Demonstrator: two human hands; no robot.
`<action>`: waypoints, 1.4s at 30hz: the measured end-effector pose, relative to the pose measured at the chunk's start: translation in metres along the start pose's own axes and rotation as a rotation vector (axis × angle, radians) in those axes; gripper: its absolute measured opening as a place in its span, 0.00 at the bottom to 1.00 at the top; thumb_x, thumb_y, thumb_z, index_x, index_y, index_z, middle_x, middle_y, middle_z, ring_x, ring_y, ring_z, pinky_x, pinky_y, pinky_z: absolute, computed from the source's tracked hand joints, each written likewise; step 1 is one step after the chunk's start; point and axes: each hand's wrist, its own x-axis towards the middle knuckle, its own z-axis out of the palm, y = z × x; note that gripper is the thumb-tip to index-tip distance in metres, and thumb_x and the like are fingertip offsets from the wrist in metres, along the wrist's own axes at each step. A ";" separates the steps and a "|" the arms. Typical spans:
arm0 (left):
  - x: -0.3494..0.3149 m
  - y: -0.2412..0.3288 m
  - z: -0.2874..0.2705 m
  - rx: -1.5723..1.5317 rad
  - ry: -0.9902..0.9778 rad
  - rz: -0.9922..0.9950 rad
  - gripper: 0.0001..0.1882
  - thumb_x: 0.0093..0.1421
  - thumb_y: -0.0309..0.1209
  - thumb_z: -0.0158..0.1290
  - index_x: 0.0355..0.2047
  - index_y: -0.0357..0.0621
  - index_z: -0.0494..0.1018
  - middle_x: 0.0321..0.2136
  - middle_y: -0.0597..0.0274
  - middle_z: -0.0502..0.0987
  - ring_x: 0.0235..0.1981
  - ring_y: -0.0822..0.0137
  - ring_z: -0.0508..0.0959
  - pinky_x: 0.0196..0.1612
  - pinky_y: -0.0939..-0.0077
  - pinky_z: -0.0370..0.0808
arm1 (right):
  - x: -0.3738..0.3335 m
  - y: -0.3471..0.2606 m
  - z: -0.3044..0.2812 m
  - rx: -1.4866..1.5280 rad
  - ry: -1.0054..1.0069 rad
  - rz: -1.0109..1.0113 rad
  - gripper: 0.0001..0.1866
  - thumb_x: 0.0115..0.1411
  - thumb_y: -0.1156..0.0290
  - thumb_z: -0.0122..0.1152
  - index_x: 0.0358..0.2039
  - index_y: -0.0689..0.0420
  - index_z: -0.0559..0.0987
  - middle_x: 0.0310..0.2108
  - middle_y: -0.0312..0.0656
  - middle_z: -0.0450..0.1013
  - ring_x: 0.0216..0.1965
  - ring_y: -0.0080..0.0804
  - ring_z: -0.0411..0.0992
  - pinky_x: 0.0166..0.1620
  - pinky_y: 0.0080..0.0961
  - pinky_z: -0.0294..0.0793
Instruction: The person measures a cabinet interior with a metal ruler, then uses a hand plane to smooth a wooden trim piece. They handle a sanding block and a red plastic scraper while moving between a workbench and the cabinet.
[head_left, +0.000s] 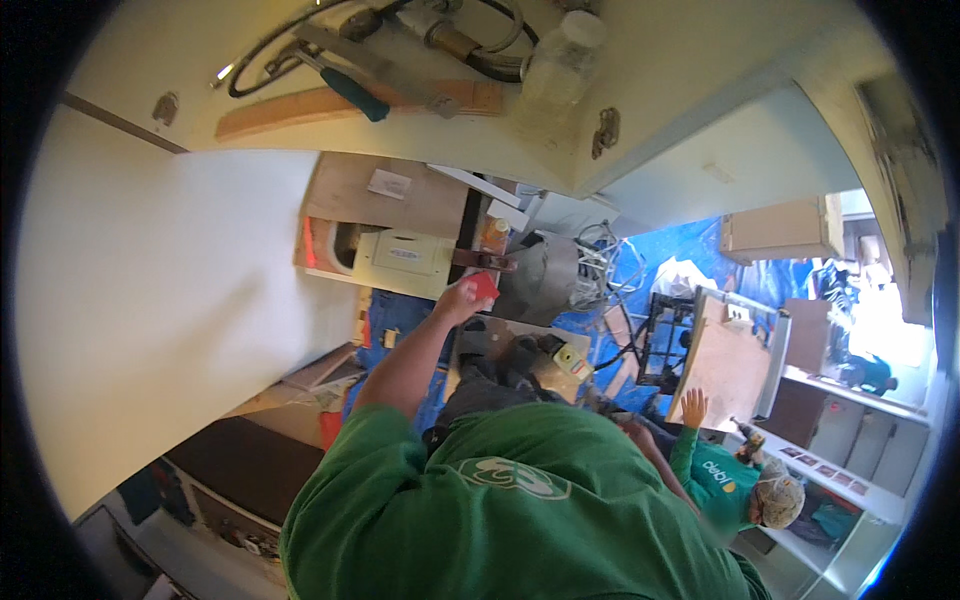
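Observation:
My left arm reaches forward, and my left hand (458, 302) is closed around a small red block-like piece (483, 289). Its exact kind is not clear. Just beyond the hand, a dark brown wooden piece (484, 261) lies by the edge of a pale cream panel (405, 262). An orange container (495, 234) stands behind it. My right forearm hangs by my right side; my right hand (636, 434) shows only in part beside my shirt, its fingers hidden.
Overhead, a shelf (480, 125) holds a green-handled screwdriver (352, 92), hoses and a clear jar (565, 65). A grey bin (540, 275) with cables stands ahead. At right, a co-worker in green (715, 485) holds a drill (748, 440), one hand against a wooden panel (722, 350).

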 end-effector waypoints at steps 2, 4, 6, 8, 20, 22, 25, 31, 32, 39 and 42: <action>0.050 0.015 0.015 -0.089 0.080 -0.012 0.42 0.48 0.56 0.67 0.56 0.41 0.69 0.44 0.48 0.80 0.47 0.51 0.80 0.51 0.62 0.76 | -0.016 0.011 -0.005 0.070 -0.042 0.092 0.21 0.57 0.60 0.70 0.47 0.58 0.81 0.31 0.45 0.78 0.32 0.30 0.75 0.39 0.32 0.76; 0.099 0.026 0.036 -0.100 0.179 0.008 0.50 0.48 0.56 0.67 0.63 0.40 0.61 0.56 0.43 0.73 0.58 0.49 0.73 0.60 0.60 0.70 | -0.027 0.007 -0.017 0.163 -0.068 0.097 0.22 0.58 0.60 0.70 0.49 0.57 0.80 0.32 0.45 0.79 0.33 0.30 0.76 0.40 0.32 0.76; 0.146 0.008 0.057 -0.046 0.329 -0.007 0.60 0.44 0.47 0.72 0.68 0.37 0.49 0.61 0.39 0.65 0.62 0.45 0.67 0.64 0.59 0.66 | -0.038 -0.014 -0.037 0.246 -0.086 0.122 0.23 0.59 0.59 0.69 0.51 0.56 0.79 0.32 0.45 0.79 0.34 0.30 0.76 0.41 0.32 0.77; 0.185 -0.011 0.071 0.003 0.419 -0.064 0.66 0.44 0.47 0.72 0.70 0.36 0.41 0.68 0.39 0.51 0.69 0.45 0.55 0.70 0.58 0.57 | -0.036 -0.018 -0.046 0.118 -0.101 0.128 0.23 0.60 0.57 0.68 0.53 0.54 0.79 0.33 0.45 0.80 0.35 0.31 0.77 0.43 0.32 0.77; 0.211 -0.015 0.063 -0.031 0.410 0.104 0.36 0.48 0.38 0.70 0.54 0.46 0.66 0.56 0.47 0.71 0.58 0.48 0.71 0.60 0.57 0.69 | -0.011 -0.073 -0.074 -0.263 -0.201 0.218 0.25 0.62 0.53 0.64 0.55 0.53 0.77 0.39 0.47 0.81 0.41 0.38 0.80 0.47 0.35 0.77; 0.205 -0.009 0.061 -0.050 0.443 0.097 0.33 0.49 0.39 0.69 0.52 0.46 0.67 0.52 0.48 0.74 0.54 0.47 0.74 0.56 0.56 0.73 | -0.011 -0.077 -0.074 -0.200 -0.179 0.167 0.25 0.62 0.54 0.64 0.55 0.53 0.76 0.39 0.47 0.81 0.41 0.37 0.80 0.46 0.35 0.77; 0.190 0.001 0.057 -0.081 0.529 0.185 0.30 0.50 0.40 0.68 0.51 0.48 0.69 0.46 0.49 0.78 0.48 0.45 0.78 0.49 0.56 0.76 | -0.005 -0.077 -0.071 -0.213 -0.152 0.114 0.25 0.62 0.55 0.64 0.55 0.54 0.76 0.38 0.46 0.81 0.40 0.36 0.80 0.47 0.34 0.77; 0.098 0.082 0.015 -0.108 0.443 0.397 0.26 0.49 0.43 0.69 0.46 0.50 0.74 0.42 0.51 0.80 0.45 0.46 0.79 0.46 0.57 0.77 | 0.030 -0.129 -0.074 0.416 -0.218 0.108 0.29 0.67 0.51 0.56 0.56 0.64 0.72 0.38 0.50 0.79 0.36 0.41 0.79 0.40 0.37 0.78; 0.082 0.087 0.019 -0.147 0.406 0.487 0.26 0.48 0.43 0.69 0.46 0.51 0.75 0.42 0.52 0.80 0.45 0.47 0.79 0.46 0.58 0.77 | 0.035 -0.143 -0.075 0.569 -0.269 0.149 0.30 0.68 0.49 0.55 0.55 0.64 0.72 0.39 0.51 0.78 0.37 0.42 0.79 0.40 0.39 0.78; -0.092 0.232 0.040 -0.036 0.098 0.792 0.35 0.47 0.51 0.69 0.51 0.48 0.73 0.46 0.53 0.78 0.48 0.48 0.77 0.53 0.55 0.72 | 0.072 -0.265 -0.080 1.423 -0.974 0.297 0.36 0.67 0.37 0.45 0.57 0.58 0.69 0.47 0.53 0.75 0.47 0.49 0.75 0.54 0.51 0.72; -0.137 0.283 0.020 0.223 0.070 0.872 0.41 0.48 0.53 0.68 0.57 0.46 0.70 0.53 0.51 0.74 0.56 0.50 0.73 0.58 0.52 0.68 | 0.036 -0.308 -0.101 1.729 -0.906 0.158 0.33 0.64 0.36 0.51 0.55 0.52 0.71 0.54 0.46 0.72 0.54 0.45 0.72 0.57 0.47 0.70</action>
